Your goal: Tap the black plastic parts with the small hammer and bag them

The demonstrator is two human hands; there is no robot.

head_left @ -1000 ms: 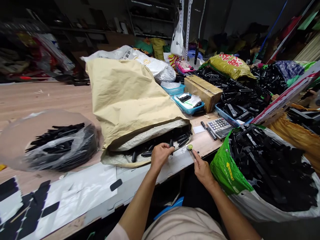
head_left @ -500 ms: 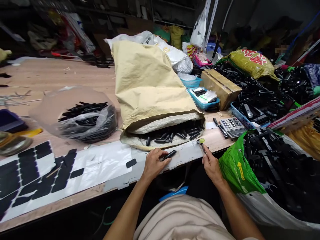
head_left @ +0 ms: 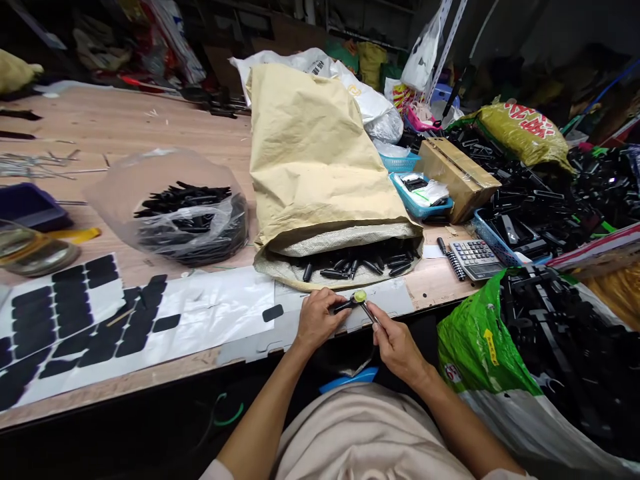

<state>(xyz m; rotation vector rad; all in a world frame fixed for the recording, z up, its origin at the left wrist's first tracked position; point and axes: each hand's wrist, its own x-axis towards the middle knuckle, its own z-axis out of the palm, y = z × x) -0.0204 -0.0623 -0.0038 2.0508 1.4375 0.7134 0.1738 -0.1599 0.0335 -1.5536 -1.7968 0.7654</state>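
Between the fingers of my left hand [head_left: 321, 320], at the table's front edge, is a short black tube-shaped piece [head_left: 343, 307]. My right hand [head_left: 400, 343] is closed round the thin handle of a small hammer-like tool [head_left: 370, 312] with a round yellow-green head. That head is at the right end of the black piece; whether they touch, I cannot tell. Just beyond both hands lies the open mouth of a large tan sack [head_left: 320, 153], with several similar black pieces [head_left: 373, 267] inside.
White sheets with black stickers [head_left: 143, 313] and a clear bag of black parts [head_left: 187, 227] lie left. Rightward are a calculator [head_left: 475, 257], a cardboard box [head_left: 457, 177], blue baskets [head_left: 423, 200] and a green-and-white sack [head_left: 475, 340] full of black parts beside my right arm.
My right hand has brought the tool leftward to the end of the black piece. My left hand keeps its hold on the piece. The whole view has shifted slightly.
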